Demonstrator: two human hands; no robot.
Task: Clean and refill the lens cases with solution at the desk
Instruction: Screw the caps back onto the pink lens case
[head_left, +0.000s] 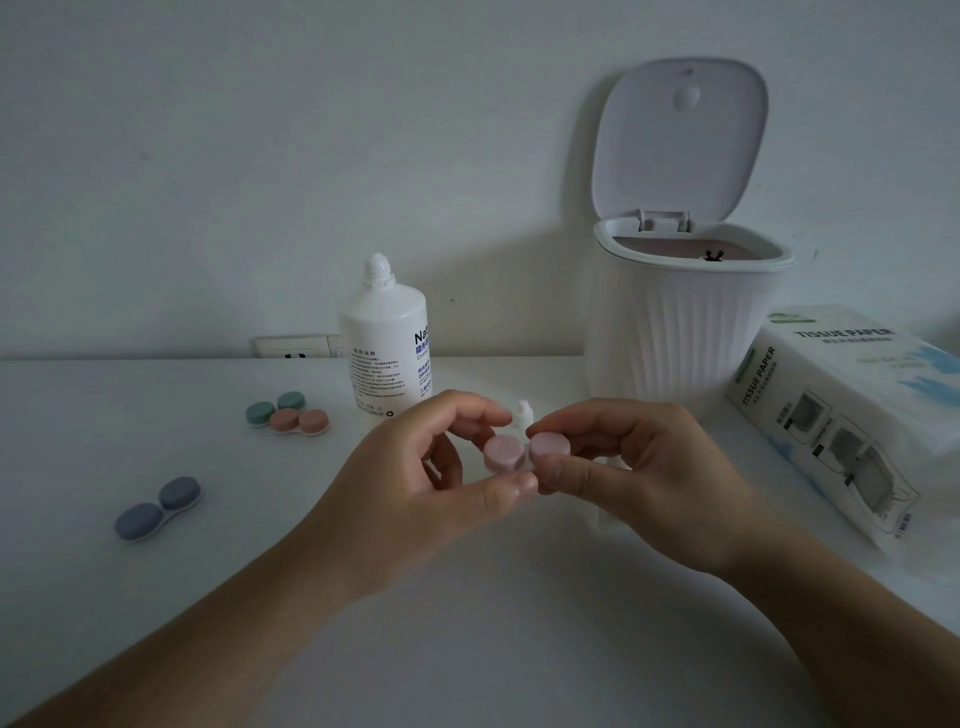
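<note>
A pink lens case (503, 453) with two round caps is held above the desk between both hands. My left hand (415, 488) pinches its left end with thumb and fingers. My right hand (628, 467) grips the right cap (550, 445) between thumb and forefinger. Behind them stands the white solution bottle (383, 340), uncapped, and its small white cap (523, 413) sits on the desk just behind the case. Three other cases lie to the left: a green one (275, 408), an orange one (300, 421) touching it, and a blue one (157, 508) nearer the front.
A white ribbed desk bin (685, 332) with its lid flipped up stands at the back right. A tissue paper pack (841, 415) lies at the right edge. A wall socket (293, 347) sits behind the desk's back edge.
</note>
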